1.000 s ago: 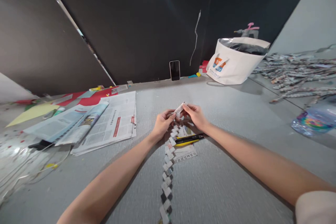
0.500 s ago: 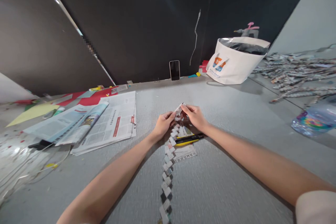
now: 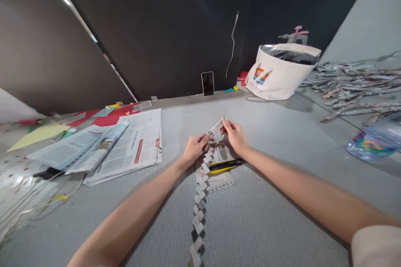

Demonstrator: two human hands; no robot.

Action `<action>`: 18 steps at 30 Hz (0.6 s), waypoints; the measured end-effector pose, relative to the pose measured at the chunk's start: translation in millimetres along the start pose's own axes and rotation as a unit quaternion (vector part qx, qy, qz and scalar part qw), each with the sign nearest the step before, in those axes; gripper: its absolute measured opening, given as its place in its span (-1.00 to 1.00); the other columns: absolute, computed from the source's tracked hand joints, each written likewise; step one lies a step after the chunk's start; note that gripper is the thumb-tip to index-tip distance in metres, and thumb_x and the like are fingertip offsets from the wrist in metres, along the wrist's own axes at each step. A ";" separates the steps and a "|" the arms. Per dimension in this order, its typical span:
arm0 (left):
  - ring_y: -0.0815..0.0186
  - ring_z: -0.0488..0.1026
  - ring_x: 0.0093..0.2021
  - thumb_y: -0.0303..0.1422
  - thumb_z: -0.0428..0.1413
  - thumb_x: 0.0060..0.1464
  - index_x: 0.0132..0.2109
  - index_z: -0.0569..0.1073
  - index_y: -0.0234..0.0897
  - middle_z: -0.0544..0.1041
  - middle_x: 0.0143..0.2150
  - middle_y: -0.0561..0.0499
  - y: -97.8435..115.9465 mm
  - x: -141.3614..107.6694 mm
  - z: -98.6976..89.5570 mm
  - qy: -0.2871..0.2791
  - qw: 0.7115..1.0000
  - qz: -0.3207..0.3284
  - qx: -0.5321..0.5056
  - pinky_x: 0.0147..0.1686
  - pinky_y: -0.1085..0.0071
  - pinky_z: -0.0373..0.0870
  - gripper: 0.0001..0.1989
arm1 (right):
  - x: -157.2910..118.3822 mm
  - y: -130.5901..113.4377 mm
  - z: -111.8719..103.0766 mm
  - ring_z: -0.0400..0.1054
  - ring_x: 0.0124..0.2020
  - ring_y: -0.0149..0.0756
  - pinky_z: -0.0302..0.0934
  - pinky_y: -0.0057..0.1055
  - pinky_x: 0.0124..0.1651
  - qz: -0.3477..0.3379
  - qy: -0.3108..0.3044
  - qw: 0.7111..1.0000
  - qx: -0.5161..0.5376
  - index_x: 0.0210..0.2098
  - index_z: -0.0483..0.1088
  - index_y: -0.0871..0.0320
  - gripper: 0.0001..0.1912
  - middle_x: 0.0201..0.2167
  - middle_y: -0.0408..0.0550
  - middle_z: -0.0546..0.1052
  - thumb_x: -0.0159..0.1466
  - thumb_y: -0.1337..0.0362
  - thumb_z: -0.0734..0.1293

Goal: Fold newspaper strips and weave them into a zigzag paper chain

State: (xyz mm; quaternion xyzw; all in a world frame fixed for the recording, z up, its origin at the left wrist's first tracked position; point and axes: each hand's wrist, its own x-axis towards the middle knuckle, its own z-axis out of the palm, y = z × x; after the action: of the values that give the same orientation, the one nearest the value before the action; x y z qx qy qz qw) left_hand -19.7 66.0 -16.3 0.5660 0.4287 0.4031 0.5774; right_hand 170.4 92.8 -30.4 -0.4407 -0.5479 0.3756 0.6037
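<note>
A folded newspaper strip (image 3: 216,128) stretches between my two hands, slanting up to the right. My left hand (image 3: 196,149) pinches its lower end, close to the top of a zigzag chain of folded newspaper (image 3: 199,196) that runs down toward me. At the strip's upper end, my right hand (image 3: 234,134) grips it between thumb and fingers. Just below the hands lies a black and yellow utility knife (image 3: 224,166). Loose newspaper pieces (image 3: 221,182) rest beneath the knife. Whether the strip is joined to the chain is hidden by my left fingers.
Newspaper sheets (image 3: 138,142) are stacked on the left, beside cables. A phone (image 3: 207,83) leans on the dark wall. A white bag (image 3: 278,75) stands at back right, near many twisted paper lengths (image 3: 354,87) and a clear plastic package (image 3: 372,142).
My right hand has moved slightly up and right along the strip, so more of the strip now shows between the hands. My left hand has hardly moved.
</note>
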 end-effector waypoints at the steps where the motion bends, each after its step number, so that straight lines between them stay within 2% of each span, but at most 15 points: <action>1: 0.38 0.40 -0.52 0.16 0.24 0.12 -0.18 0.60 -0.36 0.32 -0.61 0.12 0.1 0.2 -0.1 0.001 1.000 0.003 0.003 -0.47 0.46 0.20 -0.42 | -0.2 -0.3 0.0 0.23 -0.47 -0.31 0.13 -0.34 -0.32 -0.004 0.002 1.000 -0.002 -0.56 0.34 0.09 -0.36 -0.56 -0.11 0.39 0.41 -0.27 0.26; 6: 0.40 0.37 -0.53 0.13 0.27 0.11 -0.15 0.61 -0.37 0.42 -0.58 0.08 -0.5 0.5 -0.3 -0.013 1.000 0.016 0.015 -0.47 0.47 0.21 -0.43 | 0.2 1.7 -0.4 0.22 -0.46 -0.32 0.13 -0.34 -0.30 -0.024 -0.015 1.000 -0.007 -0.54 0.36 0.10 -0.38 -0.55 -0.11 0.38 0.44 -0.23 0.25; 9: 0.43 0.34 -0.55 0.12 0.28 0.11 -0.15 0.60 -0.37 0.44 -0.56 0.07 -1.0 0.0 -0.6 -0.015 1.000 0.017 0.016 -0.48 0.47 0.21 -0.44 | -0.1 3.6 0.8 0.24 -0.47 -0.32 0.13 -0.35 -0.33 -0.003 -0.035 0.999 0.004 -0.53 0.40 0.11 -0.40 -0.55 -0.11 0.40 0.38 -0.24 0.32; 11: 0.44 0.32 -0.55 0.13 0.27 0.11 -0.21 0.59 -0.36 0.45 -0.55 0.06 -1.0 -0.1 -1.1 -0.018 0.999 0.015 0.023 -0.49 0.47 0.20 -0.44 | -1.8 3.2 2.6 0.27 -0.47 -0.31 0.13 -0.36 -0.37 0.034 -0.068 0.997 0.018 -0.49 0.48 0.12 -0.46 -0.53 -0.10 0.46 0.27 -0.24 0.43; 13: 0.44 0.32 -0.55 0.15 0.26 0.12 -0.30 0.56 -0.35 0.46 -0.55 0.05 -1.0 0.0 -1.5 -0.022 0.999 0.015 0.035 -0.49 0.47 0.20 -0.44 | -4.2 1.1 4.5 0.33 -0.46 -0.28 0.17 -0.35 -0.38 0.077 -0.130 0.988 0.043 -0.38 0.58 0.13 -0.51 -0.47 -0.06 0.54 0.16 -0.20 0.52; 15: 0.43 0.33 -0.55 0.17 0.25 0.12 -0.36 0.53 -0.34 0.46 -0.55 0.03 -0.8 0.2 -1.7 -0.030 0.998 0.020 0.048 -0.49 0.46 0.20 -0.43 | -6.1 -1.5 5.8 0.37 -0.44 -0.26 0.21 -0.35 -0.36 0.099 -0.176 0.977 0.066 -0.31 0.63 0.15 -0.55 -0.43 -0.04 0.59 0.14 -0.14 0.55; 18: 0.42 0.33 -0.54 0.17 0.23 0.13 -0.39 0.52 -0.32 0.45 -0.56 0.03 -0.1 0.2 -1.4 -0.040 0.997 0.030 0.058 -0.48 0.45 0.21 -0.42 | -5.6 -3.2 5.7 0.36 -0.45 -0.28 0.20 -0.35 -0.35 0.087 -0.178 0.978 0.071 -0.39 0.62 0.15 -0.61 -0.48 -0.07 0.55 0.17 -0.08 0.55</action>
State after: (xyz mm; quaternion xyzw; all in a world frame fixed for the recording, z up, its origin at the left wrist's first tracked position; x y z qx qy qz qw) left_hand -21.0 66.6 -16.5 0.6266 0.4111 0.3719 0.5478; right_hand 163.9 87.2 -29.2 -0.3686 -0.5778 0.5371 0.4917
